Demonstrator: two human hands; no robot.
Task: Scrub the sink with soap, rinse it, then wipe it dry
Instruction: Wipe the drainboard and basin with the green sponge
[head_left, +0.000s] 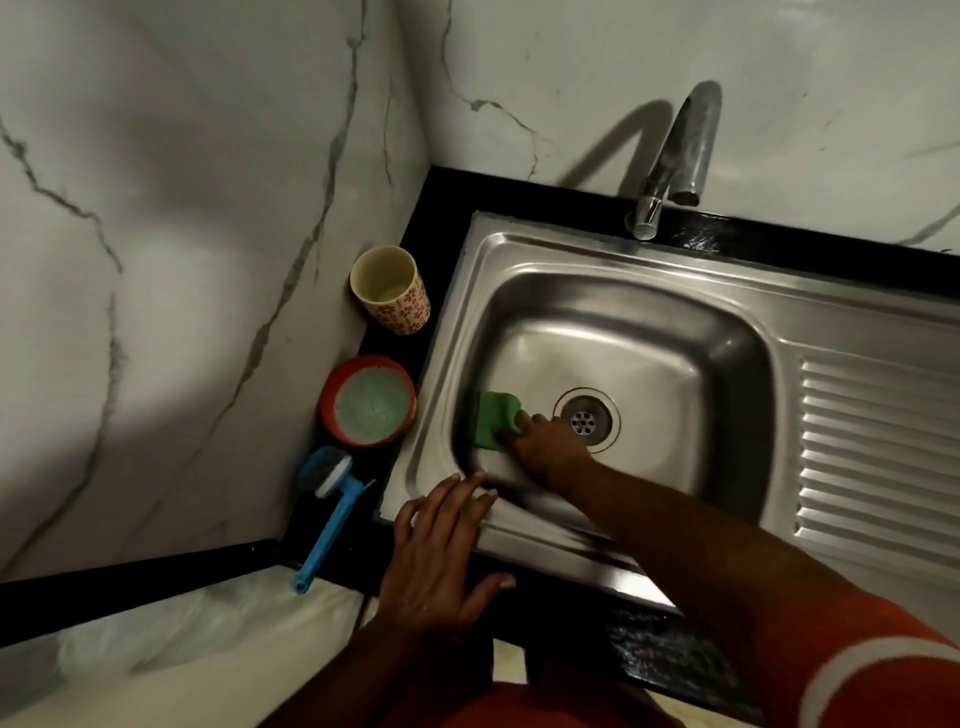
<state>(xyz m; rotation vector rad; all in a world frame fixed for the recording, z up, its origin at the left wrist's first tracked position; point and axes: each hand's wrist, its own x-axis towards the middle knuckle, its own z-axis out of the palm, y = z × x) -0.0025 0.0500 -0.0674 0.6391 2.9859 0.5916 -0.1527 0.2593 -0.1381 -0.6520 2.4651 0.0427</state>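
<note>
- Steel sink (613, 353) sits in a black counter (447, 197), with a ridged draining board (878, 452) on its right side.
- Right hand (548, 449) is down in the bowl, just left of the drain (586, 420).
- Its fingers are bent onto a green scrub pad (496, 421) and hold it against the bottom of the bowl, near the left wall.
- Left hand (436, 551) lies flat with its fingers spread out straight. Its fingertips touch the front left rim of the sink, and it holds nothing.
- Shiny tap (685, 150) stands at the back.
- On the counter to the left stand a cup with red flowers (390, 296), a red tub of soap (369, 400) and a blue brush (332, 509), in a row along the marble wall (208, 208).
</note>
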